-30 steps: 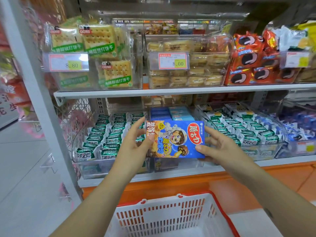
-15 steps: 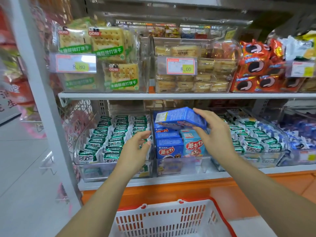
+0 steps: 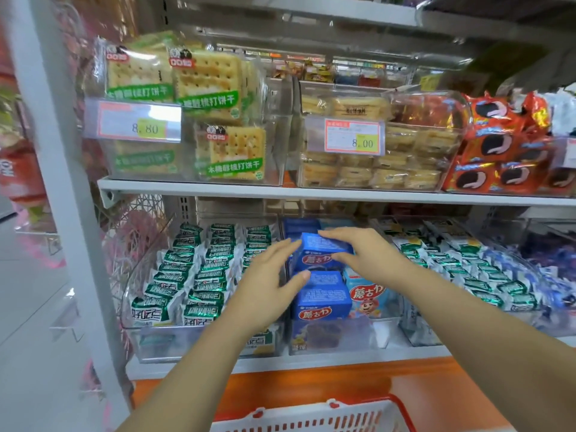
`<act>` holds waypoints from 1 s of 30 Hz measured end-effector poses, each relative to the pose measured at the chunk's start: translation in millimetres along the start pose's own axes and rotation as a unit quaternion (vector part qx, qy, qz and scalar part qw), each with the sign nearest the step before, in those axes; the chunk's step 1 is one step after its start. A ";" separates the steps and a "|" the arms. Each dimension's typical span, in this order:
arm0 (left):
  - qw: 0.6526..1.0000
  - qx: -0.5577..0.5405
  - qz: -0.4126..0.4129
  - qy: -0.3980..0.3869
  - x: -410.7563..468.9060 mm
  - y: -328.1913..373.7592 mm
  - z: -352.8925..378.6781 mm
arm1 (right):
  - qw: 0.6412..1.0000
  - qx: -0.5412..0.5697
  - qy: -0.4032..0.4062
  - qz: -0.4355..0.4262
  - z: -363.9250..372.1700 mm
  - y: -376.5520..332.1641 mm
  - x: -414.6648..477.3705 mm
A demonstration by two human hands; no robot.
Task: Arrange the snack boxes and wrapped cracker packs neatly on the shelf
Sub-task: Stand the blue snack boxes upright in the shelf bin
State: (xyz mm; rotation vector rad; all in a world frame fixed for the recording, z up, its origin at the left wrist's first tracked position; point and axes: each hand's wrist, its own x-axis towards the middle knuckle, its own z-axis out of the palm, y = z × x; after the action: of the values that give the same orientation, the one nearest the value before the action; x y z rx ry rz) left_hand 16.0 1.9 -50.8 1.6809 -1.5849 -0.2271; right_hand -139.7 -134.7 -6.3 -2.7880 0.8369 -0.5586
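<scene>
**Two hands on a blue box at the lower shelf**

Two hands met over the middle clear bin (image 3: 330, 341) on the lower shelf (image 3: 280, 364). The right hand (image 3: 371, 260) lay over the top and right side of a blue snack box (image 3: 321, 254), fingers curled round it in a grip. The left hand (image 3: 268, 288) was spread flat against that box's left side, fingers straight, pressing rather than clasping. That box sat in the bin, directly behind a second blue box (image 3: 322, 299) of the same brand at the front. Just to the right of the front one stood a light-blue box (image 3: 367, 296) with a cartoon figure, and more blue boxes showed at the back of the bin.

Left of them, a clear bin held rows of green-and-white wrapped packs (image 3: 193, 275), standing tidy. Right of the boxes, another bin carried similar green-and-white packs (image 3: 452, 263), running into blue-wrapped ones further right.

Up on the higher shelf (image 3: 311, 192), wrapped cracker packs (image 3: 205, 88) with green labels filled a clear bin with a tag reading 8.80; beside it pale biscuit packs (image 3: 389, 176) sat behind a tag reading 8.00, and orange packs (image 3: 498, 157) lay to the right. A red-and-white basket (image 3: 311, 419) sat at the bottom edge.
</scene>
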 end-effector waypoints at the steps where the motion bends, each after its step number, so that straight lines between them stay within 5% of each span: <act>1: 0.999 0.032 0.002 -0.021 2.7 -3.2 2.0 | 1.000 0.002 -0.022 0.004 4.1 1.8 4.5; 8: 0.976 0.173 -0.021 -0.128 15.3 -28.1 9.5 | 0.989 0.022 -0.144 0.026 35.6 14.8 25.2; 13: 0.972 0.191 -0.005 -0.136 22.6 -32.5 9.9 | 0.987 0.131 -0.076 0.054 32.0 24.7 36.9; 26: 0.978 0.170 0.004 -0.120 24.4 -34.4 11.5 | 0.979 -0.034 -0.173 0.105 31.4 34.4 82.7; 30: 0.977 0.172 0.001 -0.122 23.0 -32.7 10.6 | 0.989 -0.042 -0.121 0.072 32.2 29.0 73.1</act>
State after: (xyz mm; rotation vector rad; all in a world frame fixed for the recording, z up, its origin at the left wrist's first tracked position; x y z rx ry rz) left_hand 38.8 -26.6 -70.1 1.9754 -1.8934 -0.1703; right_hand -84.7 -197.7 -21.5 -2.7646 1.0169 -0.1597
